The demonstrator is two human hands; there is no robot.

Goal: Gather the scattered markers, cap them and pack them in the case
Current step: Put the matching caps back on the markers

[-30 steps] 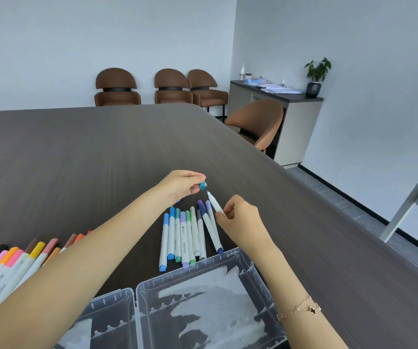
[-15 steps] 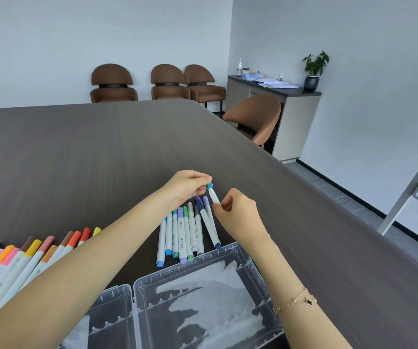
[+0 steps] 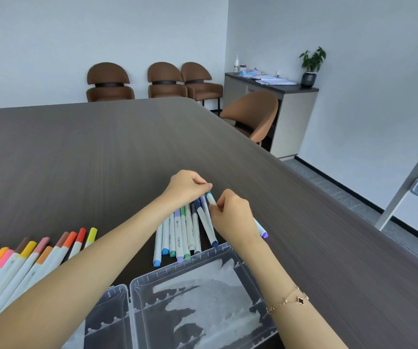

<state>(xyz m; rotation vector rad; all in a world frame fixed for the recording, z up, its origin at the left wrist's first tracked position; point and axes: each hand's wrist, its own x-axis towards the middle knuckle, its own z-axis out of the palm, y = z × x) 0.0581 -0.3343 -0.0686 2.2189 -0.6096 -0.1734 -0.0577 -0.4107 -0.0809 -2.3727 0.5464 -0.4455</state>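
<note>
My right hand [image 3: 230, 212] grips a white marker [image 3: 212, 199] whose purple far end sticks out below the hand. My left hand [image 3: 187, 186] pinches the teal cap [image 3: 209, 193] sitting on that marker's upper tip. Under both hands lies a row of blue, green and purple markers [image 3: 177, 235] on the dark table [image 3: 77, 159]. A second row of pink, orange, brown, red and yellow markers [image 3: 26, 260] lies at the left. The clear plastic case [image 3: 228, 250] lies open at the near edge, with no markers in it.
Brown chairs [image 3: 165, 81] stand along the back wall, and one more [image 3: 253, 114] stands at the table's right side. A sideboard [image 3: 286, 109] with papers and a potted plant [image 3: 311, 64] is at the back right. A metal frame [image 3: 409, 187] stands at the right.
The teal cap was apart from the marker's bare tip a second ago; my left hand brought it down onto the tip, and both hands are now close together.
</note>
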